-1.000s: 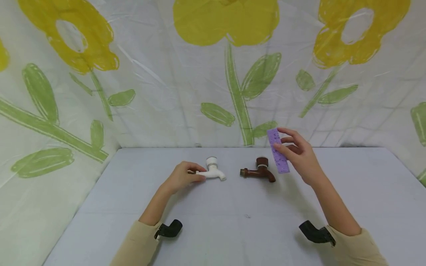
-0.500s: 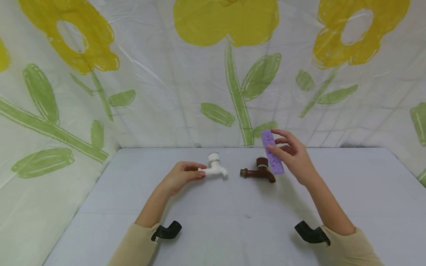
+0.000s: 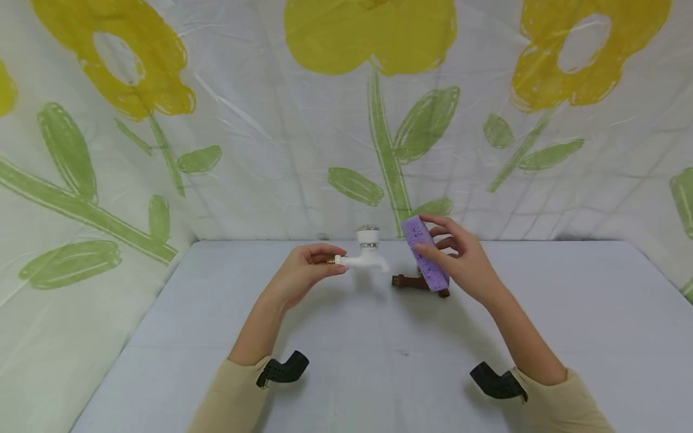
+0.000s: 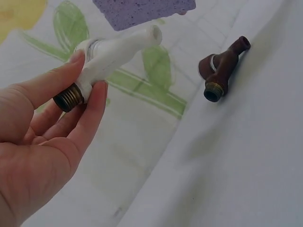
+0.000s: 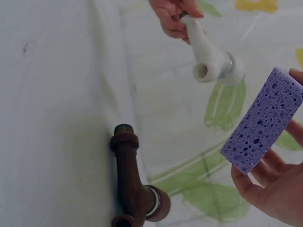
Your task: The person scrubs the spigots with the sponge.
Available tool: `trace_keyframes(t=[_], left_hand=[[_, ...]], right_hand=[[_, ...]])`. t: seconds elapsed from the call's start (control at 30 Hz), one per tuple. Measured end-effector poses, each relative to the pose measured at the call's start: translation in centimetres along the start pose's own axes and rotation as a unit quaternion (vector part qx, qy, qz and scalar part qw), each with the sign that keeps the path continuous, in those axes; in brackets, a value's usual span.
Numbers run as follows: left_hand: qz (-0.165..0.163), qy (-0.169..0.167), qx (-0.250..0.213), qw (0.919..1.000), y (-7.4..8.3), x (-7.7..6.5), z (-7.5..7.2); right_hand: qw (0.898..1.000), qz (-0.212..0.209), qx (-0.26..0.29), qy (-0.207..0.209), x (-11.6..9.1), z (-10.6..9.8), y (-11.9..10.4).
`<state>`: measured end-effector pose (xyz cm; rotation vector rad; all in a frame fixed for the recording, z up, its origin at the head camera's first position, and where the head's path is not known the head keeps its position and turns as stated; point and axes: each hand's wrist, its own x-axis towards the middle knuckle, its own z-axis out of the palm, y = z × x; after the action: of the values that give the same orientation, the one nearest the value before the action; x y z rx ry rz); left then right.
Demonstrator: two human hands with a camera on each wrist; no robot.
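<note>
My left hand (image 3: pixel 296 275) pinches a white faucet (image 3: pixel 368 260) near its brass-threaded inlet (image 4: pixel 69 98), holding it raised over the table with its knob up and its spout to the right. Between thumb and fingers, my right hand (image 3: pixel 467 257) holds a purple sponge (image 3: pixel 425 255), tilted, just right of the white faucet. Behind the sponge in the head view, a brown faucet (image 3: pixel 407 281) lies on the table, its knob mostly hidden there. The right wrist view shows the sponge's pores (image 5: pixel 259 130) and the white faucet apart from it.
A pale cloth covers the table (image 3: pixel 346 373). At its back hangs a white sheet (image 3: pixel 260 180) printed with yellow flowers and green leaves. A black curved wrist piece (image 3: pixel 284 368) sits at the left sleeve, and a similar black piece (image 3: pixel 495 380) at the right.
The white faucet has risen off the table and shifted right in my left hand. My right hand has brought the sponge left, over the brown faucet in the head view.
</note>
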<state>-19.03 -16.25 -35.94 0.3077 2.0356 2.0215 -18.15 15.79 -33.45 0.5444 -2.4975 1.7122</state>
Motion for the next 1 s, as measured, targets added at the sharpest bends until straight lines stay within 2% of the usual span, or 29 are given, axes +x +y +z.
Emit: trace_keyframes(t=[0.2,0.43,0.6,0.77,1.0], left_hand=[[0.017,-0.005,-0.052,0.9985,1.0,0.1,1.0],[0.029,-0.007,-0.092,0.9953,1.4,0.0,1.5],[0.039,-0.004,-0.088,0.9954,1.5,0.0,1.9],[0.046,0.011,-0.097,0.9941,1.3,0.1,2.6],[0.032,0.023,-0.099,0.9943,0.9,0.3,3.2]], right_hand=[[0.999,0.001,-0.029,-0.02,-0.4,0.6,-0.7],[0.996,-0.032,-0.086,-0.017,-0.7,1.0,-1.1],[0.99,-0.047,-0.131,0.022,-1.1,1.2,-1.2],[0.981,-0.089,-0.16,0.059,-1.4,1.9,-1.4],[0.96,-0.142,-0.217,0.108,-1.7,2.7,-1.6]])
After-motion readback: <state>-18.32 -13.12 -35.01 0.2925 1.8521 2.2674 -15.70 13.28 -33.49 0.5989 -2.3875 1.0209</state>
